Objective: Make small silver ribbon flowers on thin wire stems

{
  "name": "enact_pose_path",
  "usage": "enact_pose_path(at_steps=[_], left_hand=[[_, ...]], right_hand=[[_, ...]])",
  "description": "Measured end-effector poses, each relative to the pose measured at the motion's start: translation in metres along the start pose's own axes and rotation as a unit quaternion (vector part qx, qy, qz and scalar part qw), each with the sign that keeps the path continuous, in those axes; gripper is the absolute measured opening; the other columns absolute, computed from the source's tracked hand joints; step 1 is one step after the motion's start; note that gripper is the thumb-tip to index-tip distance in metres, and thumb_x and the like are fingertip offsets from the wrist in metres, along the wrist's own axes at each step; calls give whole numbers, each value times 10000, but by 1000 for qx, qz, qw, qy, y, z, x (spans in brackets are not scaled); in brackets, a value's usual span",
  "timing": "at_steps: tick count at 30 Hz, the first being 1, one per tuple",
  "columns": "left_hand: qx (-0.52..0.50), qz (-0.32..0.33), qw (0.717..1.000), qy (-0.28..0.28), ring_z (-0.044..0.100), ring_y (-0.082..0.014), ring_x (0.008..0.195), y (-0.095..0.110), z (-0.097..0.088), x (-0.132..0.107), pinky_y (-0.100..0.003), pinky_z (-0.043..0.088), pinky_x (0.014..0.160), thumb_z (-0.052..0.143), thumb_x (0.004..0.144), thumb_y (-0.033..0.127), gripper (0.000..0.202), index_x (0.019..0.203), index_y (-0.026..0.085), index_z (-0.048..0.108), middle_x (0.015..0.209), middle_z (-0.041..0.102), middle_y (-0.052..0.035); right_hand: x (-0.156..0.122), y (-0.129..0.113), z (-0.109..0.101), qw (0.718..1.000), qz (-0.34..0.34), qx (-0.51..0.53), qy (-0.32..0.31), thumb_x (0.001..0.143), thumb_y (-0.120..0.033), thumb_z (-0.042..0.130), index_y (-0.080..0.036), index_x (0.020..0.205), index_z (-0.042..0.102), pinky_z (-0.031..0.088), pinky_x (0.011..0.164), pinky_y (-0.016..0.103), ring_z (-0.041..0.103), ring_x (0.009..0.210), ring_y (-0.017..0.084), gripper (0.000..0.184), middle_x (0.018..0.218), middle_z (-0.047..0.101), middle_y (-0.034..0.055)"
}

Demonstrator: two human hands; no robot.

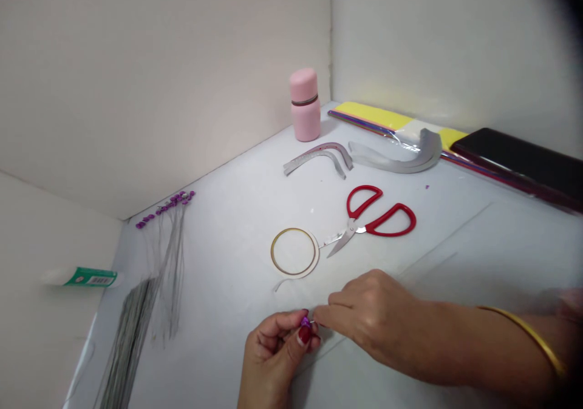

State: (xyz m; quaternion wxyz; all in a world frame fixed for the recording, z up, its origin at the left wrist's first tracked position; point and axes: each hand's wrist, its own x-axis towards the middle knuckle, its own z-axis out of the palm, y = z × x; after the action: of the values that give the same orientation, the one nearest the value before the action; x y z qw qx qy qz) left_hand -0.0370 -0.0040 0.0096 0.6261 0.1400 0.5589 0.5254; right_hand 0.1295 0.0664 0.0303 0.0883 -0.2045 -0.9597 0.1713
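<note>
A person's left hand (273,354), nearest the camera with red-painted nails, is seen curled at the table's front edge, a small purple bead (305,322) pinched between its thumb and fingers. Just to the right, the bead is met by the right hand (368,318), its thumb and fingertips drawn close together; whether anything is gripped by them cannot be told. A gold bangle (523,336) is worn on the right forearm.

On the white table (237,184), a glue stick (86,277) with a green label is laid at far left, beside a bundle of grey wires (127,342). Above these, purple beads on wire stems (168,209) are lined up against the wall. A gold-rimmed tape ring (294,252) is placed at centre, touching the blades of red-handled scissors (378,215). Two curved grey strips (316,157) are placed behind it, near a pink bottle (304,104) standing upright in the corner. To the right, a wider silver-grey strip (401,157) is curled in front of yellow paper sheets (368,114), and a black phone (514,160) is laid at far right against the wall.
</note>
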Motion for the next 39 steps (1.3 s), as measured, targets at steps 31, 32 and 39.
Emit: enact_pose_path(at_steps=[31, 32, 39], left_hand=[[10, 0, 1000, -14, 612, -83, 497, -1, -2, 1, -145, 467, 534, 828, 486, 228, 202, 640, 140, 732, 526, 689, -29], [11, 1, 1000, -14, 612, -85, 498, -2, -2, 0, -148, 468, 535, 829, 483, 230, 206, 641, 140, 733, 526, 689, -30], [17, 4, 1000, 4, 608, -92, 484, 1, 2, -1, -165, 474, 527, 841, 446, 243, 225, 615, 144, 731, 510, 682, -30]], right_hand=[[0, -2, -2, 1000, -4, -15, -13, 768, -64, 417, -179, 802, 526, 237, 453, 268, 489, 488, 135, 162, 645, 600, -4], [0, -2, -2, 1000, -4, -16, -14, 766, -63, 421, -180, 802, 524, 235, 454, 267, 491, 489, 135, 160, 645, 600, -6], [0, -1, 0, 1000, -6, -20, -21, 788, -82, 424, -186, 829, 517, 231, 459, 271, 497, 507, 140, 146, 666, 602, -8]])
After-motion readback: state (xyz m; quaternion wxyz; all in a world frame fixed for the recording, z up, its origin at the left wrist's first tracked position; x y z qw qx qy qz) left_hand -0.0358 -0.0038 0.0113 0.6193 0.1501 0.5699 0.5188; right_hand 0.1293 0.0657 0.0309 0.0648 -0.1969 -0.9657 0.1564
